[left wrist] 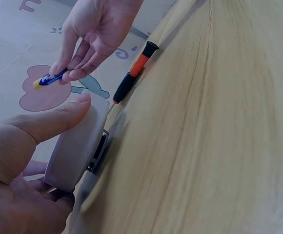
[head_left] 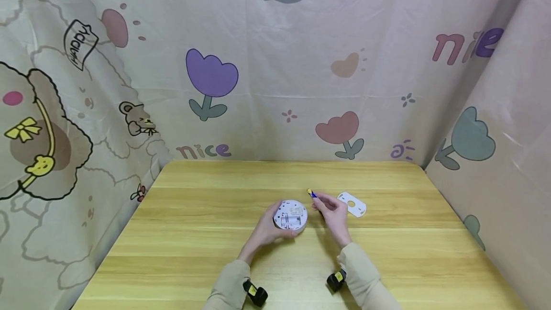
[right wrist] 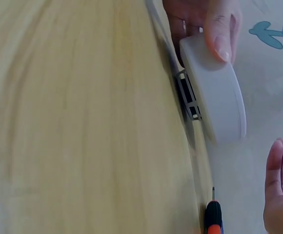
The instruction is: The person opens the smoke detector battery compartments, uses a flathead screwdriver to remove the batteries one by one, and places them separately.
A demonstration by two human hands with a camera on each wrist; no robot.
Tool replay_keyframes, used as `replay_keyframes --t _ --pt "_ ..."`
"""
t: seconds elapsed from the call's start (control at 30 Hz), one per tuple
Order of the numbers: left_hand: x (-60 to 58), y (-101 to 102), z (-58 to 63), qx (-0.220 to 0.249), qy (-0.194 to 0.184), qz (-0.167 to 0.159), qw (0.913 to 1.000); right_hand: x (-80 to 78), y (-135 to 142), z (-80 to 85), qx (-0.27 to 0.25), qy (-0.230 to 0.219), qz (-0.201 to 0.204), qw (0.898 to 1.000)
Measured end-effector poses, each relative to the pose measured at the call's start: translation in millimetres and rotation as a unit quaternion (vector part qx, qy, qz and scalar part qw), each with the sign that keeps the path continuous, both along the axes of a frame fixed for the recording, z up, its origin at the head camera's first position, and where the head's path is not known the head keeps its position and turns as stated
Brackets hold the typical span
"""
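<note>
A white round device (head_left: 285, 208), like a smoke detector, has its back with an open battery compartment facing up in the head view. My left hand (head_left: 266, 229) grips it by the rim, thumb on the near side. To its right, my right hand (head_left: 334, 214) pinches a blue battery (head_left: 312, 194) with a yellow end between thumb and fingers, apart from the device. A dark slotted part (left wrist: 99, 150) shows between the device and the table in both wrist views; whether it is attached I cannot tell.
A white oval plate (head_left: 356, 205) with a central hole lies just beyond my right hand. An orange and black screwdriver (left wrist: 135, 72) rests on the wooden table (head_left: 172, 233). Patterned cloth (head_left: 267, 61) hangs behind the table and at both sides.
</note>
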State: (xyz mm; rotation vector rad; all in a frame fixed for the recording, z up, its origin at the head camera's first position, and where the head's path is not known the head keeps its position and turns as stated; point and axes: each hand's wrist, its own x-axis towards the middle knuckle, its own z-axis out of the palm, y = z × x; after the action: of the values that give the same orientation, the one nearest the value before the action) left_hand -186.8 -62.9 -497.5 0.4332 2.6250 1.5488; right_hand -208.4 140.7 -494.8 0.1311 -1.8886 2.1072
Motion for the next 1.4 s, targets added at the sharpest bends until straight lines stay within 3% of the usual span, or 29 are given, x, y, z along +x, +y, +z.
replay_keyframes --t 0.23,0.43,0.7,1.0,1.4 --pt "0.1 0.4 -0.1 0.003 -0.012 0.004 0.9999 -5.4 20.2 -17.0 -0.059 -0.025 -0.008 0.998" --pt "-0.3 0.1 -0.5 0.008 -0.013 0.002 0.9999 8.2 26.7 1.5 -0.1 -0.068 -0.046 0.992" --pt "-0.7 -0.3 -1.8 0.001 -0.01 0.004 0.9999 13.3 41.9 8.5 -0.147 -0.124 -0.054 0.98" --pt "-0.1 -0.3 -1.1 0.007 -0.008 0.004 0.9999 13.1 52.5 3.4 -0.124 -0.149 -0.086 0.977" --pt "-0.5 -1.0 -0.6 0.015 -0.02 0.002 0.9997 11.3 62.0 -2.4 -0.01 -0.19 -0.121 0.974"
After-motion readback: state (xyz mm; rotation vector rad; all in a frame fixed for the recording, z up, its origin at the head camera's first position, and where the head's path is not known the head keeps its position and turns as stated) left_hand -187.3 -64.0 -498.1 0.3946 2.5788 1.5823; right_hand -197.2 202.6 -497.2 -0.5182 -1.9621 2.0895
